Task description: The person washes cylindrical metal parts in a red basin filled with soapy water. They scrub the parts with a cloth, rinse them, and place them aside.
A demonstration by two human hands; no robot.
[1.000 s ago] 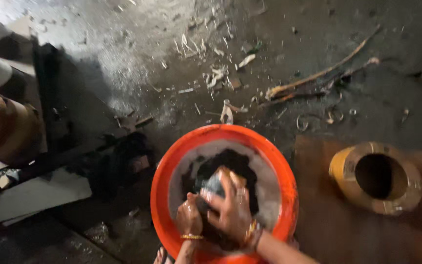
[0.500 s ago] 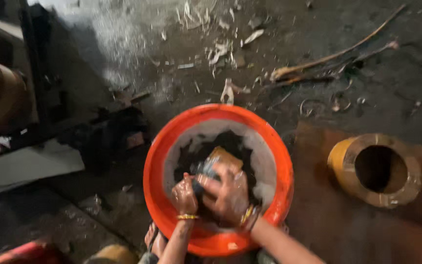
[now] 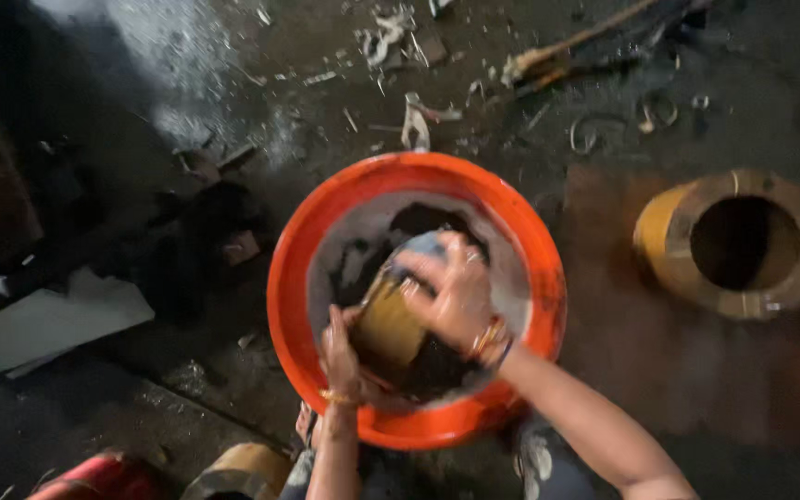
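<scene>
An orange plastic basin with a grey, dirty inside sits on the dark floor below me. Both my hands are inside it. My left hand, with a bangle at the wrist, grips the lower left side of a brownish-yellow metal piece. My right hand, bangles at its wrist, presses on top of that piece, with a bluish-grey scrap under its fingers. Dark sludge lies in the basin around the piece.
A yellow metal ring with a round hole rests on a rusty sheet at right. Metal shavings and scraps litter the floor behind the basin. Dark machine parts and a white sheet lie at left.
The view has shifted closer over the basin. My hands have turned the metal piece, with my right hand sliding over its top and my left hand lower on its side.
</scene>
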